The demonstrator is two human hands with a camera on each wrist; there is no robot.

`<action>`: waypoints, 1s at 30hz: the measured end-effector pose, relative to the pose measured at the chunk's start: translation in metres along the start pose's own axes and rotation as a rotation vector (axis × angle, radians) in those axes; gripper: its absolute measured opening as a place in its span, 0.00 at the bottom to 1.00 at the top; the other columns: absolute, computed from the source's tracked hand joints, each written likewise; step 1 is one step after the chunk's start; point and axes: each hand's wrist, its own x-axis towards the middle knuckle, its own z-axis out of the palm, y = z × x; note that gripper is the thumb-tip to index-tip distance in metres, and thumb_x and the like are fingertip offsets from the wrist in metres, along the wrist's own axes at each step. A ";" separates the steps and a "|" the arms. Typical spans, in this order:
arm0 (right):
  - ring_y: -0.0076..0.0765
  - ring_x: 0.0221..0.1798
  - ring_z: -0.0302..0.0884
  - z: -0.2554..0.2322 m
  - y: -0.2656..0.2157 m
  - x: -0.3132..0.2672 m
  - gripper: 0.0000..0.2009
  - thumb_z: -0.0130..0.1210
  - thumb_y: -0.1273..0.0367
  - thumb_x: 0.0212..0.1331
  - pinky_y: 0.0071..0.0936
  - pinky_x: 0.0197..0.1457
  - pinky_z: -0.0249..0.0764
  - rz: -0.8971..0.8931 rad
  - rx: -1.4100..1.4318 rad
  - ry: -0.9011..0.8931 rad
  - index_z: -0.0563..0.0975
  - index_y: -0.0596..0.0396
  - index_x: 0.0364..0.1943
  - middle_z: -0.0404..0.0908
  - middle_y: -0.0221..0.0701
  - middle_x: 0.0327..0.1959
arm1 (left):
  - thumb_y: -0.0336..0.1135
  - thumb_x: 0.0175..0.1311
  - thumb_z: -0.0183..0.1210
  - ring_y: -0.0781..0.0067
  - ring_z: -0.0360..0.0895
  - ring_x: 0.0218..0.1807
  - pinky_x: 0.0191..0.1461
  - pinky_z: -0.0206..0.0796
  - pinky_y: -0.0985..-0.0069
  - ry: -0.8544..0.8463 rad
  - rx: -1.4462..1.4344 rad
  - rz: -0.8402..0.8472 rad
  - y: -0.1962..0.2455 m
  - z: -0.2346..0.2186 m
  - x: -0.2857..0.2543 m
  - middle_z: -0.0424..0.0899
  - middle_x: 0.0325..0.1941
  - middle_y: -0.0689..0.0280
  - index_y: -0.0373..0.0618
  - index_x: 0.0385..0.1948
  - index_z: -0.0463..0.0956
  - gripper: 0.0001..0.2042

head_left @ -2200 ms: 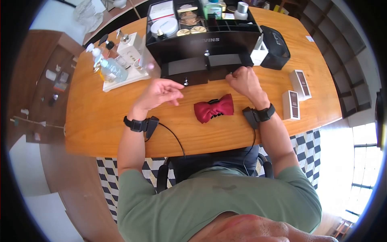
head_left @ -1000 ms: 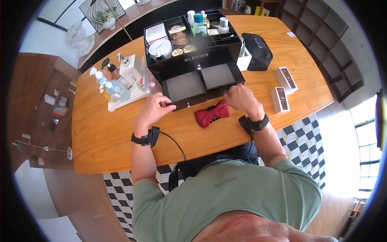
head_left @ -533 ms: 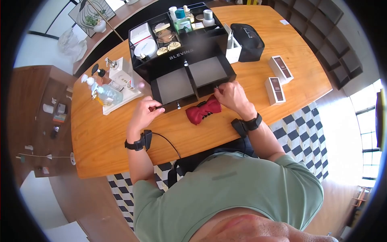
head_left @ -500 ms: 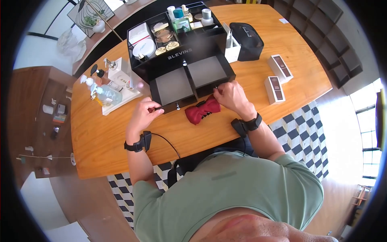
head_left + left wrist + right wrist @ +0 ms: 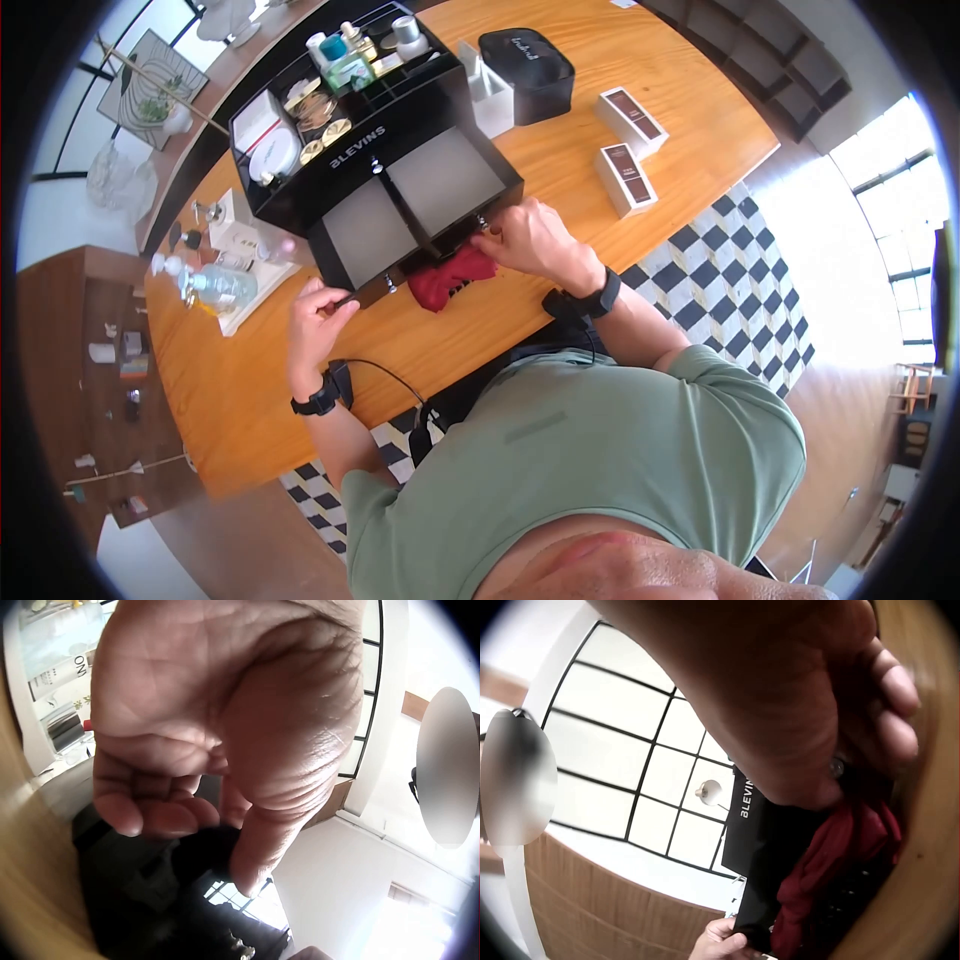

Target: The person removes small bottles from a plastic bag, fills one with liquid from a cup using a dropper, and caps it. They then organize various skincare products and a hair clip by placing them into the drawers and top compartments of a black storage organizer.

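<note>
Two black drawers stand pulled out side by side at the bottom of a black cosmetics organizer (image 5: 350, 150) marked BLEVINS. My left hand (image 5: 313, 325) pinches the front left corner of the left drawer (image 5: 372, 235) between thumb and fingers; the left wrist view shows the thumb (image 5: 259, 851) against the dark edge. My right hand (image 5: 535, 240) holds the right drawer (image 5: 450, 180) at its small silver knob (image 5: 483, 222), fingers curled. A dark red bow hair clip (image 5: 445, 280) lies on the table just under the drawer fronts, partly covered by them and close to my right fingertips.
Cosmetics fill the organizer's top trays. Pump bottles (image 5: 222, 287) stand on a white tray (image 5: 262, 300) at left. A white holder (image 5: 490, 105) and a black mesh pouch (image 5: 530, 75) sit at right, beyond two small boxes (image 5: 627, 180). Cables hang from both wrist cameras.
The drawers have come farther out toward the person, and their fronts now overlap the bow. Both hands moved back with them. The head view has also turned.
</note>
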 end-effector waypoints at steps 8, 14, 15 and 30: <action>0.49 0.50 0.79 -0.064 0.044 -0.047 0.17 0.72 0.68 0.48 0.44 0.52 0.77 0.056 -0.248 0.742 0.81 0.55 0.42 0.83 0.37 0.42 | 0.28 0.55 0.75 0.78 0.65 0.29 0.33 0.57 0.78 0.045 -0.098 0.007 -0.007 0.003 -0.003 0.67 0.26 0.70 0.38 0.39 0.87 0.11; 0.56 0.62 0.76 -0.072 0.099 -0.062 0.34 0.70 0.57 0.51 0.47 0.64 0.74 0.583 -0.296 0.348 0.74 0.59 0.62 0.80 0.47 0.55 | 0.29 0.54 0.76 0.79 0.63 0.28 0.32 0.56 0.79 0.052 -0.149 -0.007 -0.011 0.003 -0.003 0.65 0.25 0.71 0.41 0.45 0.88 0.15; 0.56 0.61 0.77 -0.066 0.108 -0.064 0.34 0.70 0.57 0.51 0.47 0.65 0.74 0.582 -0.280 0.364 0.74 0.60 0.62 0.81 0.49 0.55 | 0.29 0.54 0.76 0.79 0.63 0.28 0.32 0.56 0.79 0.056 -0.153 -0.004 -0.010 0.003 -0.003 0.65 0.25 0.71 0.41 0.45 0.88 0.15; 0.31 0.59 0.78 -0.088 0.016 -0.011 0.32 0.70 0.70 0.58 0.30 0.63 0.74 -0.207 0.633 0.259 0.70 0.64 0.67 0.81 0.37 0.56 | 0.29 0.53 0.77 0.76 0.64 0.26 0.31 0.59 0.74 0.067 -0.113 -0.006 -0.011 0.000 -0.006 0.67 0.24 0.69 0.39 0.34 0.84 0.11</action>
